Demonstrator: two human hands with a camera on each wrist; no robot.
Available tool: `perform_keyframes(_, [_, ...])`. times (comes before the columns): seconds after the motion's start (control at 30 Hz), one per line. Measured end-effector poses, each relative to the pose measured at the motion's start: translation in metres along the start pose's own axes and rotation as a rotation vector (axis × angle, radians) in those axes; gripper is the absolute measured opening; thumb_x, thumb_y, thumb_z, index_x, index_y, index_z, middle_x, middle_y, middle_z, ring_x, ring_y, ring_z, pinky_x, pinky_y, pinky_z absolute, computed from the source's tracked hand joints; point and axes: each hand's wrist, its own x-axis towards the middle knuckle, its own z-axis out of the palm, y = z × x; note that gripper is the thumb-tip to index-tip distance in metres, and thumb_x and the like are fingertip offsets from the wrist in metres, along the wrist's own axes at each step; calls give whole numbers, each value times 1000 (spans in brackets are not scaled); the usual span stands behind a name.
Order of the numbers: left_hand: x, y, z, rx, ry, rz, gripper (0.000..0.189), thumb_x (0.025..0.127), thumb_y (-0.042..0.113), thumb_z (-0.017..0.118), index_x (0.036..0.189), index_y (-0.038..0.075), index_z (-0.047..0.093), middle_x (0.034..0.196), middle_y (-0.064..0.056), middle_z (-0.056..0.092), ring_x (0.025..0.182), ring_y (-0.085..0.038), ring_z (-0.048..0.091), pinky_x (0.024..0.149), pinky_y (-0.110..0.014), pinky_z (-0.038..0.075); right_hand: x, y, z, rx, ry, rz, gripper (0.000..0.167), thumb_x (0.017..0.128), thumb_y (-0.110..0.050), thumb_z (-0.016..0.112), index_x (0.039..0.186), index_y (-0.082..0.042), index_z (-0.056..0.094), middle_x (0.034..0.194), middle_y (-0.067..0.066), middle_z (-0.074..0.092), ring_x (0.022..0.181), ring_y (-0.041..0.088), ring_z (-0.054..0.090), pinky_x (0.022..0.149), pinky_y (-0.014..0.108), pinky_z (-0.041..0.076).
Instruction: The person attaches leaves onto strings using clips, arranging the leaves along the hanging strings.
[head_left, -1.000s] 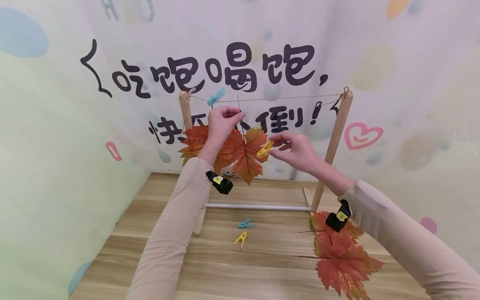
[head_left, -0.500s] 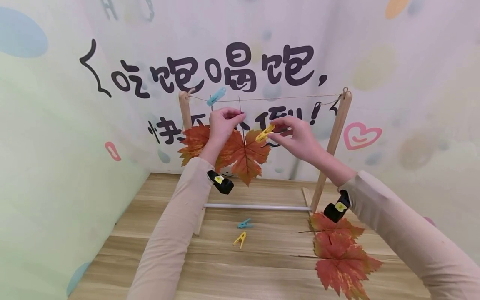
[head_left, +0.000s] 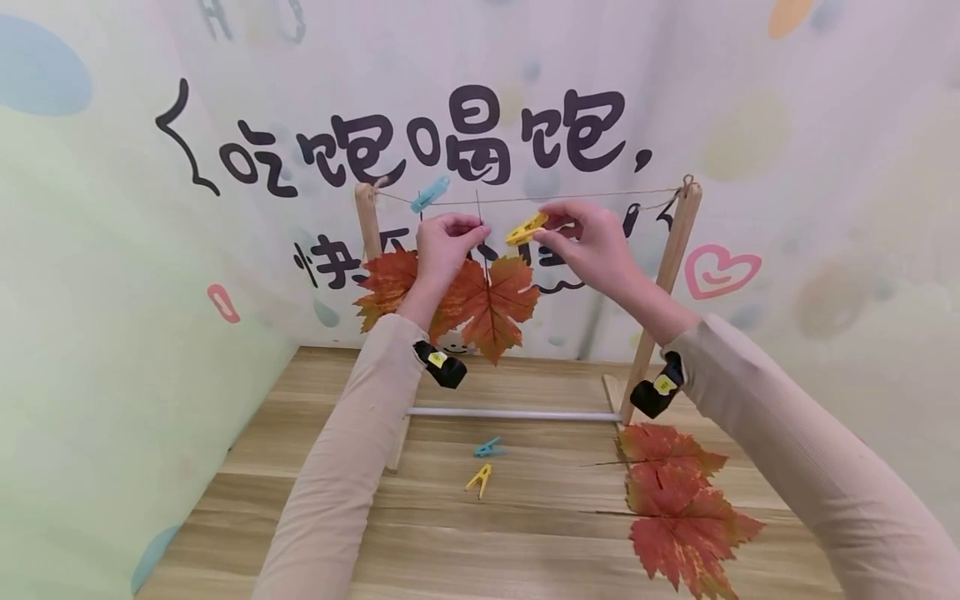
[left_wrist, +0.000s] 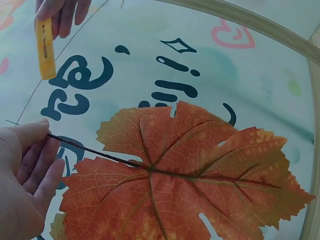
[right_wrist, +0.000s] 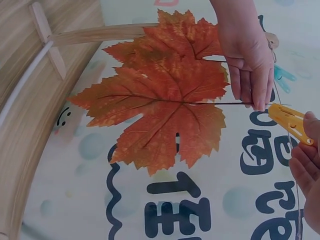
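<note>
My left hand (head_left: 448, 247) pinches the thin dark stem of an orange maple leaf (head_left: 495, 304), which hangs below the fingers. The stem's upper end crosses the twine (head_left: 592, 196) strung between two wooden posts. To the right, my right hand (head_left: 592, 242) holds a yellow clothespin (head_left: 527, 229) between thumb and fingers, just under the twine and apart from the stem. In the right wrist view the yellow clothespin (right_wrist: 290, 122) points toward the stem. A blue clothespin (head_left: 430, 194) grips the twine at the left, above another orange leaf (head_left: 386, 279), partly hidden by my left arm.
A blue clothespin (head_left: 489, 447) and a yellow clothespin (head_left: 479, 481) lie on the wooden table (head_left: 540, 533). Several red leaves (head_left: 693, 533) overlap at the right. The frame's right post (head_left: 678, 233) stands behind my right forearm, and a white rod (head_left: 517, 413) joins the bases.
My right hand has risen with the yellow clothespin, from beside the leaf to just under the twine. The left hand has stayed nearly still, holding the stem.
</note>
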Motion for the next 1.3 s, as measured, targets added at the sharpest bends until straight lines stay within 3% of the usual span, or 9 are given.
perform_keyframes(0.33, [0, 0, -1, -1, 5, -7, 22, 77, 15, 73, 92, -1, 70, 89, -13, 68, 79, -17, 62, 70, -22, 51, 22, -6, 4, -5, 68, 31, 31, 81, -7, 67, 109, 4, 62, 98, 13, 64, 88, 16, 60, 76, 26, 52])
perform_keyframes(0.8, [0, 2, -3, 14, -20, 15, 23, 78, 16, 72, 94, -1, 70, 91, -13, 68, 81, -17, 63, 71, -22, 51, 42, -10, 15, -58, 141, -23, 22, 78, -7, 70, 98, 3, 67, 90, 13, 67, 78, 16, 61, 73, 20, 50])
perform_keyframes(1.03, [0, 0, -2, 14, -17, 10, 23, 78, 16, 71, 94, -1, 70, 91, -13, 68, 81, -18, 63, 71, -22, 51, 53, -9, 16, -90, 158, 26, 19, 77, -8, 71, 93, 2, 69, 87, 13, 69, 72, 17, 63, 65, 14, 48])
perform_keyframes(1.3, [1, -2, -2, 21, -19, 5, 23, 79, 17, 71, 95, 1, 70, 92, -12, 68, 81, -18, 62, 72, -22, 51, 57, -6, 17, -81, 151, 83, 18, 78, -8, 70, 93, 1, 70, 89, 15, 68, 73, 17, 63, 65, 13, 48])
